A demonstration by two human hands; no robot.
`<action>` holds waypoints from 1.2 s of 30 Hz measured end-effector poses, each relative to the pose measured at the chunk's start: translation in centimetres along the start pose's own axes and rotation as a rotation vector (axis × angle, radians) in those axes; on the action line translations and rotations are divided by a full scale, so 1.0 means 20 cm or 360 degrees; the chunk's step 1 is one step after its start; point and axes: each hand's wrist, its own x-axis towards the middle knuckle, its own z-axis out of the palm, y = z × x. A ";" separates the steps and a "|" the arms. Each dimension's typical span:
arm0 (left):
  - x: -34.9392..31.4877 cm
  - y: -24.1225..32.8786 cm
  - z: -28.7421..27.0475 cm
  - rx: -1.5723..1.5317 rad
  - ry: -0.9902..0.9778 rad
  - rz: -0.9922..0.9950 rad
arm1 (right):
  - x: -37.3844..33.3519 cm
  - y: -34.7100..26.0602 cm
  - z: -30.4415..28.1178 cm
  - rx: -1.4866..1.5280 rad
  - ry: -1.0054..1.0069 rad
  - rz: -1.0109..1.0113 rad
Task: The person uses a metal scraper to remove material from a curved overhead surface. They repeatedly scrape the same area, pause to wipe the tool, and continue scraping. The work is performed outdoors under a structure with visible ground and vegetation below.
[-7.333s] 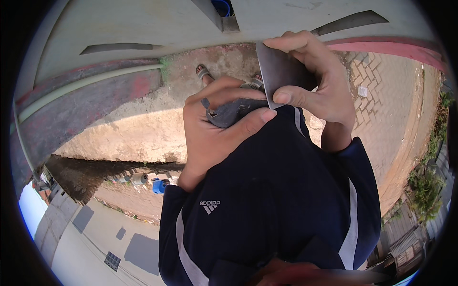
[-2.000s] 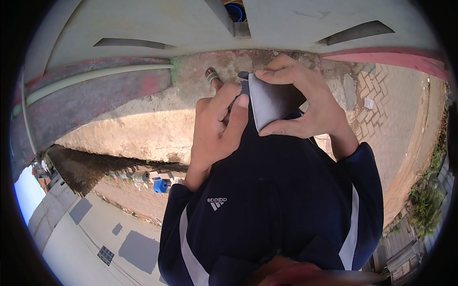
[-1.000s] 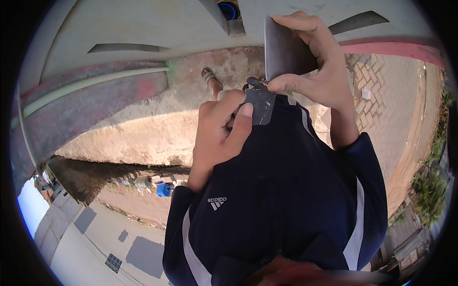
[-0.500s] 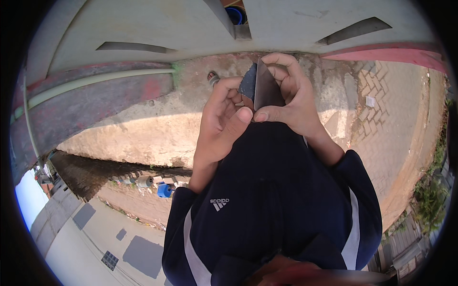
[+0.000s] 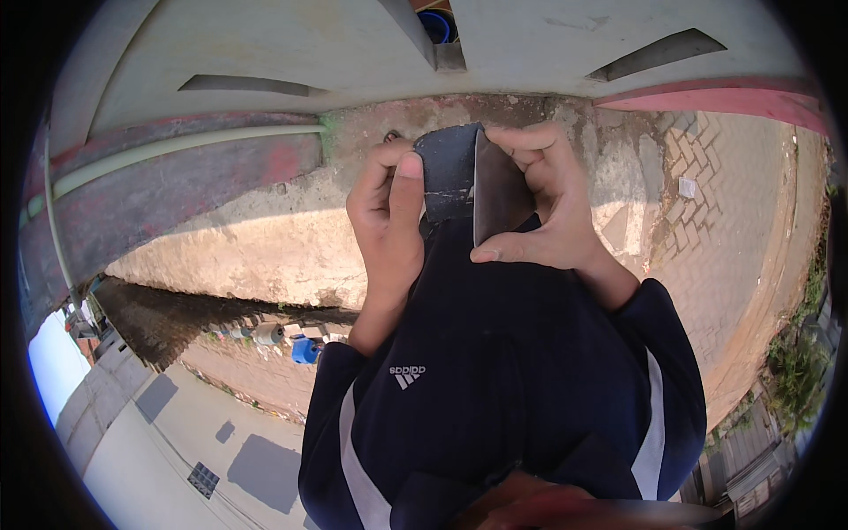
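A dark sheet (image 5: 449, 168) (a pale, broken line runs across its lower part) is pinched between thumb and fingers of the left hand (image 5: 386, 212). A grey plate (image 5: 502, 190) is clasped at top and bottom in the right hand (image 5: 561, 208). Sheet and plate are held edge to edge before the shirt (image 5: 512, 371); whether they touch cannot be told.

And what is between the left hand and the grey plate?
In the head view, a dark sheet lies between the left hand, which grips its edge, and the grey plate held by the right hand.
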 end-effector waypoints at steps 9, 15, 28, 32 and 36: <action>0.01 0.04 0.02 0.0134 -0.0292 -0.0096 | 0.06 -0.01 -0.06 -0.0590 0.0120 -0.0178; 0.04 -0.01 0.06 0.0116 -0.0424 0.0236 | 0.06 0.02 0.00 -0.0017 0.0480 -0.0017; 0.08 -0.05 0.05 0.0189 -0.0069 0.0207 | 0.11 -0.06 -0.09 -0.0633 -0.0117 -0.0060; 0.10 -0.03 0.04 0.0352 -0.0057 0.0266 | 0.13 -0.09 -0.13 -0.0967 -0.0088 -0.0187; 0.11 -0.02 0.04 0.0530 -0.0141 0.0411 | 0.16 -0.10 -0.15 -0.1000 0.0024 -0.0166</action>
